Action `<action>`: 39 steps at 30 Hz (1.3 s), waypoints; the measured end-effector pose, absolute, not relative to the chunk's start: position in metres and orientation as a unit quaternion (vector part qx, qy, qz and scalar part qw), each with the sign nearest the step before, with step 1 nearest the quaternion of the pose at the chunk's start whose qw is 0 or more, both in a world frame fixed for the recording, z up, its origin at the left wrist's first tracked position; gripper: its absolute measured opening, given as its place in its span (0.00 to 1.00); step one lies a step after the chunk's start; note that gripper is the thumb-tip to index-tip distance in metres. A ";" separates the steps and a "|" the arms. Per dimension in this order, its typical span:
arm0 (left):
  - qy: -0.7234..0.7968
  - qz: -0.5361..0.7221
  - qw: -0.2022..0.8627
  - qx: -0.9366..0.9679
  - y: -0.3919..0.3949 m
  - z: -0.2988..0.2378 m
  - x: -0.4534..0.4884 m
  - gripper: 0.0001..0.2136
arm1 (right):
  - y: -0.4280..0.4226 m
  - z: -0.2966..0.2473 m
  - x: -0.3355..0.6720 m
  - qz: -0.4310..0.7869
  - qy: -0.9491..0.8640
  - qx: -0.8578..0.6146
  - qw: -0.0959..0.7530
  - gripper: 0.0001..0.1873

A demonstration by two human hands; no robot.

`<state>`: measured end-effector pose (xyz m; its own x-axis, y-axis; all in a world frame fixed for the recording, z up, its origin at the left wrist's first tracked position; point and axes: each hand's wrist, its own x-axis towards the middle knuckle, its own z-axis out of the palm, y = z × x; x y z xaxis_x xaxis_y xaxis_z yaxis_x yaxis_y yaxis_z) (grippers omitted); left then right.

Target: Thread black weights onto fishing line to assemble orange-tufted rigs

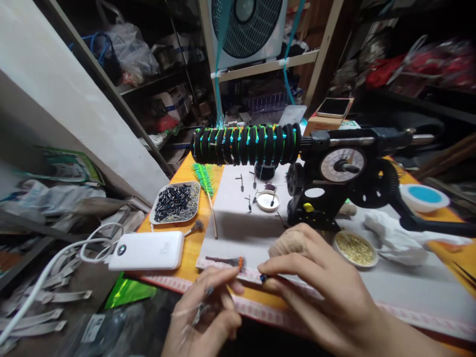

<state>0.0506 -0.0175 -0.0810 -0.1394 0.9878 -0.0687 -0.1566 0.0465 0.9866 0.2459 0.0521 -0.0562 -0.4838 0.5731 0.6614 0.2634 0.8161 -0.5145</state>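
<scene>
My right hand (320, 282) pinches a small dark blue piece (263, 278) between thumb and index finger; its exact kind is unclear. One of its fingers is wrapped in tan tape (289, 243). To its left, my left hand (204, 312) has curled fingers, with small shiny bits and a thin clear strand (186, 312) across them. What it grips is hard to make out. Just beyond its fingertips, a small dark brush-like piece with an orange end (228, 261) lies on the white sheet (230, 228).
A black roller wound with green and blue thread (245, 144) spans a geared crank stand with a dial (342, 165). Around it are a tray of dark beads (174, 203), a dish of gold beads (355, 249), a white power bank (147, 251) and a green feathery stick (204, 179).
</scene>
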 end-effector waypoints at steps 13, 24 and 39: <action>0.456 0.600 0.397 0.524 0.005 -0.101 0.061 0.13 | 0.052 -0.060 0.242 0.176 -0.851 -0.247 0.429 0.11; 0.316 0.565 0.604 0.464 -0.009 -0.101 0.057 0.14 | 0.051 -0.065 0.241 0.105 -0.894 -0.205 0.384 0.11; 0.408 0.476 0.441 0.642 -0.008 -0.100 0.031 0.04 | 0.052 -0.063 0.238 -0.065 -0.862 -0.194 0.465 0.20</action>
<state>0.0312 -0.0077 -0.0999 0.2133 0.9440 0.2516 0.1046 -0.2781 0.9548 0.2381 0.0522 -0.0626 -0.4929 0.2746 0.8256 0.3952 0.9160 -0.0687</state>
